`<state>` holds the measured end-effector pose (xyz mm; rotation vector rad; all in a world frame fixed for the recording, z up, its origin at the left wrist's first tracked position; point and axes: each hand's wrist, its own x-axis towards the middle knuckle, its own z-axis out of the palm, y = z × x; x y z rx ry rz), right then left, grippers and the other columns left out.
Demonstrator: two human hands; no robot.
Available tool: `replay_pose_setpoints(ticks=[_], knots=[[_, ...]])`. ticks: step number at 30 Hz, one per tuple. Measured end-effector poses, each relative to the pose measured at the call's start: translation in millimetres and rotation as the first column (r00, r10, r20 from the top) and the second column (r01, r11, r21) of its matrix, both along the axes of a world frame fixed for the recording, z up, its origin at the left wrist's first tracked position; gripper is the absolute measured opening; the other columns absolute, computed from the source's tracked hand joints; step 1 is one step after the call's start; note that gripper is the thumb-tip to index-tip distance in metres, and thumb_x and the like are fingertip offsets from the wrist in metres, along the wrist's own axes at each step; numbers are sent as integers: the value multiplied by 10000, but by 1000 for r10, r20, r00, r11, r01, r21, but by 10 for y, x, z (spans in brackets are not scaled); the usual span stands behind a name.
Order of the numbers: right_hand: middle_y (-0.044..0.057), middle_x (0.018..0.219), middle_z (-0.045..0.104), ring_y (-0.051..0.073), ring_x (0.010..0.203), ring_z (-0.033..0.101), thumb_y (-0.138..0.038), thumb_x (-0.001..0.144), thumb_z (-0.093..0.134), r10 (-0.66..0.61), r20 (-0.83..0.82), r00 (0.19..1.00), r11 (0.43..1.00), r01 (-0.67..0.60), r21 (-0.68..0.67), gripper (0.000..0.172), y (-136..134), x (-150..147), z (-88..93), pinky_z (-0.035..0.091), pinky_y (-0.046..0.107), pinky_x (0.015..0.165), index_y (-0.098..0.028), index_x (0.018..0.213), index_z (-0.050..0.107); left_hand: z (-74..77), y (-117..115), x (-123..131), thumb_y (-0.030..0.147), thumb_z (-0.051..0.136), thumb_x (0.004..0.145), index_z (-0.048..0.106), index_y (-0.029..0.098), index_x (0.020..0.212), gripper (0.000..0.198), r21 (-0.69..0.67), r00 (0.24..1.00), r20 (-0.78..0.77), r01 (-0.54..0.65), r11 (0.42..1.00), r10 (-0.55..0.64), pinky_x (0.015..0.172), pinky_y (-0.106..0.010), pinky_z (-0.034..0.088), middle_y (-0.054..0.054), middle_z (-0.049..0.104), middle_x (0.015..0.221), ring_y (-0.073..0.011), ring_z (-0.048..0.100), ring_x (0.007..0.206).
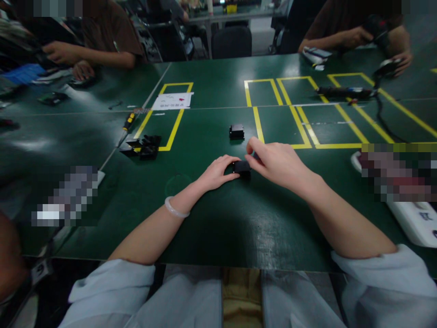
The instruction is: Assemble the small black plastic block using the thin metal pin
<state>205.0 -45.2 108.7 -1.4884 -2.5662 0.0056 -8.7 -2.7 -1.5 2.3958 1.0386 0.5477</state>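
A small black boxy part (242, 168) rests on the dark green table (211, 214) between both my hands. My left hand (218, 172) is curled round its left side, fingers closed on it. My right hand (278, 164) pinches its right end, thumb and fingers pressed together, with the index finger raised above. A second small black part (236, 131) lies on the table a short way beyond, untouched. A pale bangle (175, 208) sits on my left wrist.
Several black parts (143, 147) lie piled to the left beside a yellow-handled screwdriver (129, 122). Yellow tape outlines (300, 123) mark the table. A white paper (172, 100) lies further back. A white power strip (414, 218) sits at right. Other people's hands work at the far left (63, 52) and far right (355, 37).
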Motion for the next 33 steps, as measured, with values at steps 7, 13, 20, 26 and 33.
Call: replay_pose_setpoints(ticks=[7,13,20,26,33], knots=[[42,784,685,178,644,591,-402,977,349,9,-8,1000,1000,-9,-3,291,8,9,6,231,264,547,-191,1088,516,-23,8,-8,470,596,901,534,204,1243,437,20,1000,10,9,1000,-9,917,-369,434,-70,595,1173,-253,556,1067],[41,781,687,173,632,580,-367,969,349,6,-4,1000,1000,-6,-7,278,8,1,8,234,270,550,-194,1088,532,2,-2,-2,467,589,902,522,213,1260,444,3,1000,9,7,1000,-7,953,-382,425,-69,596,1196,-259,554,1097],[31,745,670,160,597,560,-300,950,339,14,-3,1000,1000,-14,21,262,5,7,-10,226,269,541,-198,1079,542,15,-11,2,461,594,904,519,206,1276,457,8,1000,14,11,1000,-11,952,-377,425,-71,598,1206,-259,555,1102],[34,726,665,162,581,552,-297,940,348,11,6,1000,999,-11,34,253,6,5,-10,211,268,531,-195,1061,545,23,-16,2,482,592,907,528,198,1265,462,15,1000,8,13,1000,-13,962,-373,422,-74,601,1201,-258,557,1099],[45,758,680,157,588,549,-292,942,336,9,-1,1000,1000,-9,11,276,8,-4,1,216,271,542,-186,1085,548,5,-9,-2,479,600,903,529,206,1262,456,21,1000,21,12,1000,-12,947,-366,426,-68,603,1191,-254,559,1086]])
